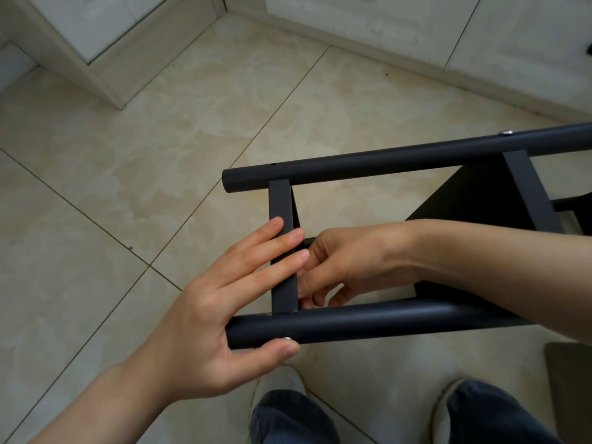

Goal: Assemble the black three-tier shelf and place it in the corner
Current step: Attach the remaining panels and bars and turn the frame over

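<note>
Soft, even light here, kinda dim — no hard shadows, just a faint sheen along the black tubes [352,322] and a dull glow off the floor tiles [160,139]. My left hand [217,312] looks a touch soft, and the frame edges bow from the wide lens.

The black shelf [416,318] lies tipped on its side before me; its far post [384,161] and near post [352,325] run left to right, ends to my left; a flat crossbar [280,200] joins them there; a dark panel [474,193] sits further right; a silver screw head [282,133] shows on the far post.
</note>
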A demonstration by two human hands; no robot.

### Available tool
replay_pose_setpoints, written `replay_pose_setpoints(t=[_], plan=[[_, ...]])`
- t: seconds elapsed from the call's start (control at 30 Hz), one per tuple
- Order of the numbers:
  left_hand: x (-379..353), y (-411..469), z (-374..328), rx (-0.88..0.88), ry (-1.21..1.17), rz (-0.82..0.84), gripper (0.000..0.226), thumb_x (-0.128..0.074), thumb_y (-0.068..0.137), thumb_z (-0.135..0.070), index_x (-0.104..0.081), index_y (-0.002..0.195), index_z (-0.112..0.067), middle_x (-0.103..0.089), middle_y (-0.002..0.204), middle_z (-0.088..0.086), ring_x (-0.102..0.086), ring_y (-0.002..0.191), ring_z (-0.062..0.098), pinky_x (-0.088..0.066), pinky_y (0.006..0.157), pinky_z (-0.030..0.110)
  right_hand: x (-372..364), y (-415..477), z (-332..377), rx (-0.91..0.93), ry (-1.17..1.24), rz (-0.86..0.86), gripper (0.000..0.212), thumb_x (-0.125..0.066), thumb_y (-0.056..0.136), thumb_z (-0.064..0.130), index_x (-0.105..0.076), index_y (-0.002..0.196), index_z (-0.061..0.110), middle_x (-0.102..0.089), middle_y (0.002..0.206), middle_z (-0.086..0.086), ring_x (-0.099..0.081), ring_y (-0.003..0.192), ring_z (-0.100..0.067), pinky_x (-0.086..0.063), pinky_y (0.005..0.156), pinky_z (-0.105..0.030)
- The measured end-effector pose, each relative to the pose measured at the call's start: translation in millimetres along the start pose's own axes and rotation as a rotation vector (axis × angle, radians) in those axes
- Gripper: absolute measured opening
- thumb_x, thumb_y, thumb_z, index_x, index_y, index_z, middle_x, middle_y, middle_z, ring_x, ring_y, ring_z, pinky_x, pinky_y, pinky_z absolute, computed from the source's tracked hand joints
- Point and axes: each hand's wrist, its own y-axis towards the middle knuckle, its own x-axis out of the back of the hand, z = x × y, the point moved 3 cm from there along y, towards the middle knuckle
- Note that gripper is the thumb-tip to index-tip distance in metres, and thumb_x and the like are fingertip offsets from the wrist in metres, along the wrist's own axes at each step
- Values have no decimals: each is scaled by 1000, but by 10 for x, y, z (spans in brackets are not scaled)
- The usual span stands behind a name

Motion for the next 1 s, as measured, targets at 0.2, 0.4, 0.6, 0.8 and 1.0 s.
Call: replay_pose_setpoints(t=[0.2,0.4,0.6,0.8,1.0], plan=[[8,1,-5,-4,0,1,64,-63,92,-47,-50,142,-8,-44,157,4,-31,151,27,-29,121,36,-9,4,9,-8,-9,-11,17,-59,97,21,-72,88,15,-68,79,0,-59,80,-14,-48,82,-31],[12,11,-6,-5,7,0,65,-67,87,-41,-52,141,-8,-45,156,5,-32,151,27,-30,121,36,5,-17,20,13,9,-14,13,-60,96,16,-72,92,13,-68,86,-1,-57,80,-12,-48,78,-27],[11,3,-6,-2,2,-5,64,-63,92,-47,-51,141,-9,-45,156,4,-32,151,27,-30,121,36,0,-12,17,-1,-11,-16,17,-60,97,20,-72,87,14,-68,81,0,-57,79,-13,-47,80,-31],[7,5,-4,-1,3,-8,63,-62,92,-48,-51,141,-9,-45,156,4,-32,151,27,-30,121,34,-4,0,14,20,3,-14,15,-59,98,18,-72,91,13,-69,81,2,-58,77,-11,-48,79,-28],[1,13,3,-6,2,-8,64,-64,92,-47,-52,141,-8,-45,156,4,-32,151,28,-30,121,35,-10,22,-17,5,-33,-38,23,-59,99,23,-73,98,5,-68,77,1,-58,76,-13,-48,79,-31]])
